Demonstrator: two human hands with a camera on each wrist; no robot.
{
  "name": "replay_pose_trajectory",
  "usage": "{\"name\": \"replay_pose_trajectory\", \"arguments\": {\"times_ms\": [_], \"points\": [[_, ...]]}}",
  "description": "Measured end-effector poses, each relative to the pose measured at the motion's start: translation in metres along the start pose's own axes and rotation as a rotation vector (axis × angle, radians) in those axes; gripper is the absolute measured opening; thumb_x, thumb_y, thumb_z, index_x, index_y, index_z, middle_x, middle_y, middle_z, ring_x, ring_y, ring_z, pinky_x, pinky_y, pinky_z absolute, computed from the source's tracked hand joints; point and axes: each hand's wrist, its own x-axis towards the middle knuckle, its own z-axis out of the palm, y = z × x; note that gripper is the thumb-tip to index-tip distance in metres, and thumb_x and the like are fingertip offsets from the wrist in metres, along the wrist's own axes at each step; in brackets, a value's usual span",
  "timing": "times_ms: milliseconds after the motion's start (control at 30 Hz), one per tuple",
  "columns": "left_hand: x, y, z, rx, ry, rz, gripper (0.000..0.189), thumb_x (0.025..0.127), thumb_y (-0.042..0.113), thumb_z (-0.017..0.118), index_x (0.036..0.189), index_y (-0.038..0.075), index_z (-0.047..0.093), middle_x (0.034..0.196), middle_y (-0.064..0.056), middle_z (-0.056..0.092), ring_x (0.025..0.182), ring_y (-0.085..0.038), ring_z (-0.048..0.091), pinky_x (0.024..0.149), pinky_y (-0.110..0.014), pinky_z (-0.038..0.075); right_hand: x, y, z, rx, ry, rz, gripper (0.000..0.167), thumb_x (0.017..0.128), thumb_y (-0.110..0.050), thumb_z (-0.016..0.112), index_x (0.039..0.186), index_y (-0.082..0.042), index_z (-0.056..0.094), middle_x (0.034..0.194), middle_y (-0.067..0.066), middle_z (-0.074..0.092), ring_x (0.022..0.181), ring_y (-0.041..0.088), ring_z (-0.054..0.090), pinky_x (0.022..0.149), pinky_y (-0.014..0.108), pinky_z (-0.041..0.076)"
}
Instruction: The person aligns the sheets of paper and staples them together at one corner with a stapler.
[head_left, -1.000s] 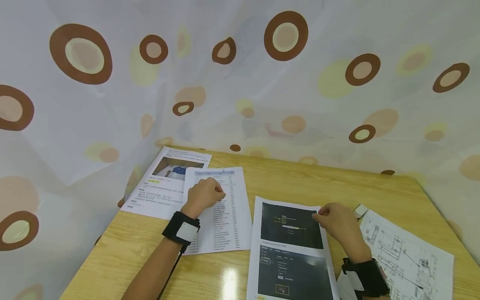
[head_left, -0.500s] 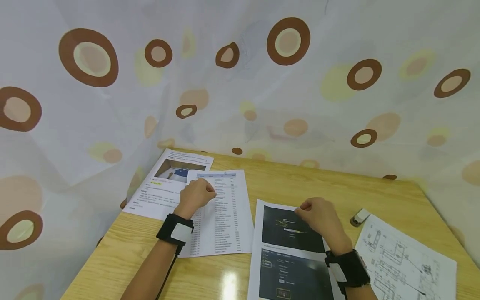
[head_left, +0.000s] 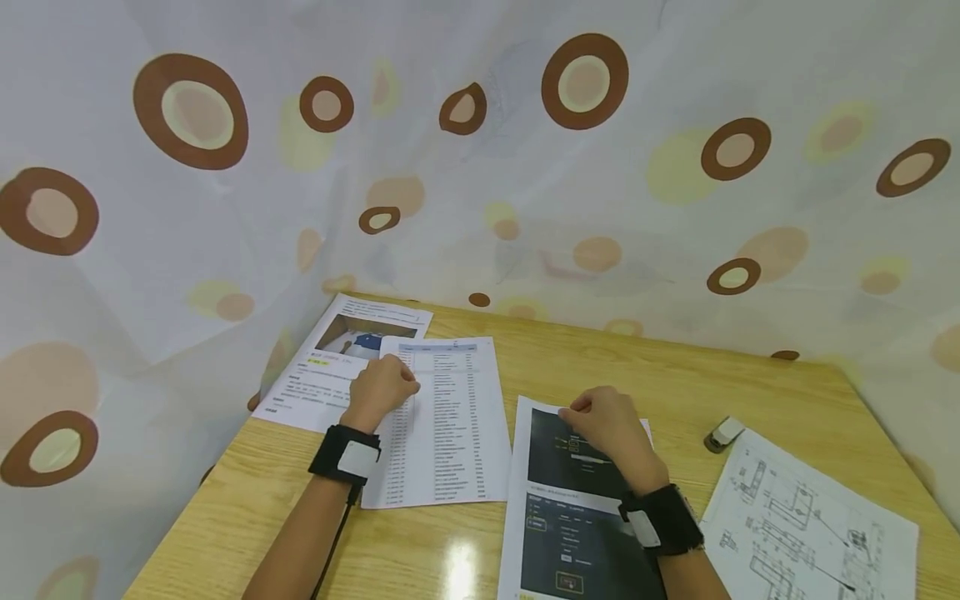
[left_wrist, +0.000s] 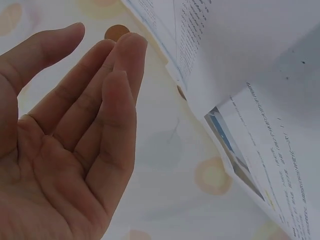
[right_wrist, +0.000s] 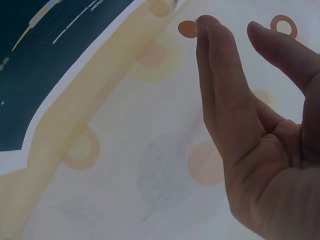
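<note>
- Printed sheets [head_left: 450, 433]: set before a patterned curtain [head_left: 480, 167], spread over a wooden table [head_left: 675, 375], some of them beneath the right hand [head_left: 611, 427] and left hand [head_left: 381, 386].
- Dark-panelled sheet [head_left: 577, 525]: lying on the table, with its upper part below the right hand in the head view; seen to the left of the fingers in the right wrist view, apart from them.
- List sheet [head_left: 457, 417]: lying just left of the dark-panelled sheet, on top of the right part of the photo sheet [head_left: 307, 387]; reaching below and to the right of the left hand.
- Photo sheet: partly covered; apart from the left fingers in the left wrist view.
- Line-drawing sheet [head_left: 810, 517]: lying at an angle, right of the right hand.
- Right hand: raised above the dark-panelled sheet, with fingers gathered and thumb apart from them.
- Left hand: raised over the overlap of list and photo sheets, palm showing, with thumb and loosely bent fingers apart.
- Wrist bands [head_left: 671, 518]: black, pale-patched, strapped round both wrists.
- Small dark-and-white object [head_left: 727, 432]: at the line-drawing sheet's upper corner; cannot tell whether touching.
</note>
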Motion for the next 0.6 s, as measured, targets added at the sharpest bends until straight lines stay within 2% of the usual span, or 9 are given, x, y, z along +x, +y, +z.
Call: {"name": "replay_pose_trajectory", "arguments": {"times_ms": [167,300,467,600], "points": [[0.001,-0.005,0.002,0.001,-0.015,-0.020,0.021,0.090,0.020,0.072,0.100,0.002,0.077,0.095,-0.011,0.071,0.075,-0.024,0.063,0.065,-0.042,0.051,0.008,-0.008,0.012,0.035,-0.010,0.002,0.018,0.092,-0.017,0.072,0.092,0.002,0.074,0.070,0.003,0.066,0.063,0.015,0.062,0.057,0.033,0.049],[0.001,-0.006,0.002,-0.002,-0.004,-0.023,0.024,0.090,0.020,0.072,0.103,0.001,0.075,0.098,-0.013,0.071,0.077,-0.026,0.064,0.069,-0.045,0.052,0.014,-0.012,0.022,0.057,-0.006,-0.017,0.017,0.091,-0.015,0.073,0.092,0.002,0.074,0.071,0.004,0.066,0.061,0.016,0.059,0.056,0.032,0.049],[-0.001,-0.008,0.002,-0.001,0.006,-0.035,0.030,0.090,0.017,0.071,0.111,-0.003,0.071,0.107,-0.018,0.070,0.079,-0.026,0.063,0.073,-0.045,0.052,0.022,-0.016,0.034,0.043,-0.005,-0.004,0.026,0.090,-0.017,0.073,0.102,0.006,0.072,0.085,0.011,0.068,0.069,0.021,0.062,0.062,0.036,0.052],[-0.002,-0.012,0.003,-0.017,0.027,-0.037,0.031,0.090,0.013,0.069,0.114,-0.007,0.069,0.110,-0.021,0.069,0.078,-0.026,0.062,0.070,-0.041,0.052,0.029,-0.023,0.046,0.037,0.006,-0.014,0.034,0.090,-0.017,0.074,0.112,0.009,0.068,0.097,0.017,0.070,0.080,0.026,0.066,0.068,0.038,0.055]]}}
